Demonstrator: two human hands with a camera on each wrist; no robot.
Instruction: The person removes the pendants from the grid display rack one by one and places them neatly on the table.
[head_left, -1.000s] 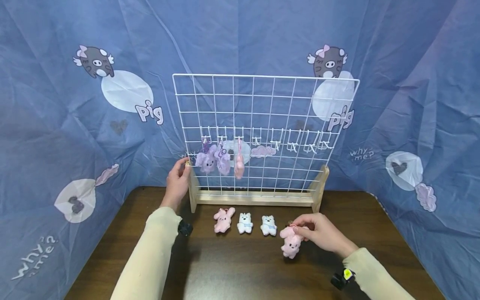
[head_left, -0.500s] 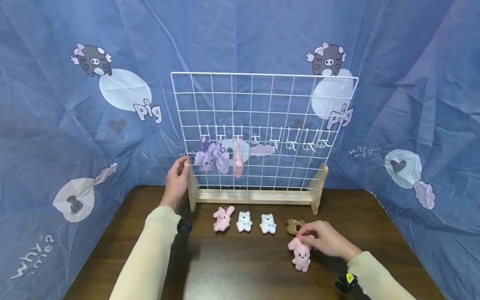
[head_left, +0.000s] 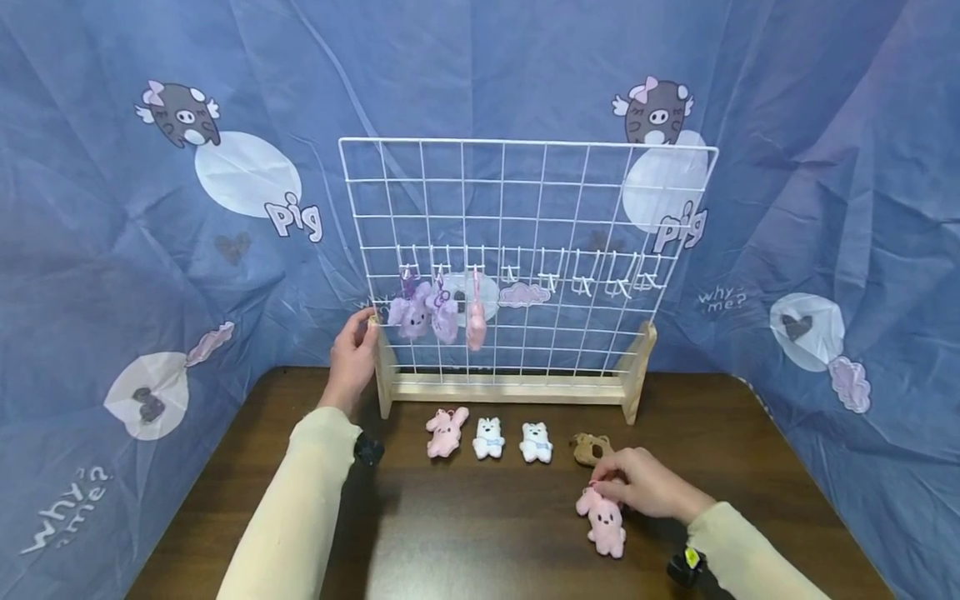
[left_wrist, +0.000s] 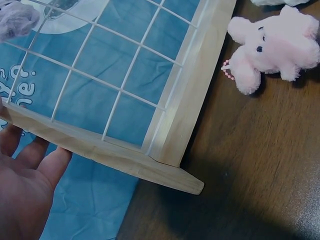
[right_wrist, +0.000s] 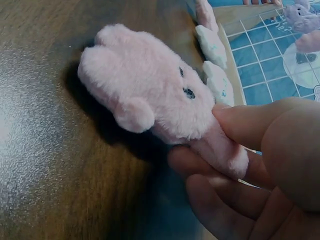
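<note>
Right hand (head_left: pixel 648 485) pinching, left hand (head_left: pixel 351 358) gripping. At our table's (head_left: pixel 450 533) right side, before the wire rack (head_left: pixel 510 392) (left upright (head_left: pixel 386 371) in left hand), we log one pink plush (head_left: pixel 606 529): face-up, long axis slanting toward us, slightly rightward; head rackward, feet nearest us, one ear (right_wrist: pixel 222 152) between right thumb and fingers.

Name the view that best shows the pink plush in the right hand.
Right wrist view: the pink plush looms largest and most detailed there. The head view shows it smaller; left wrist, not at all.
</note>
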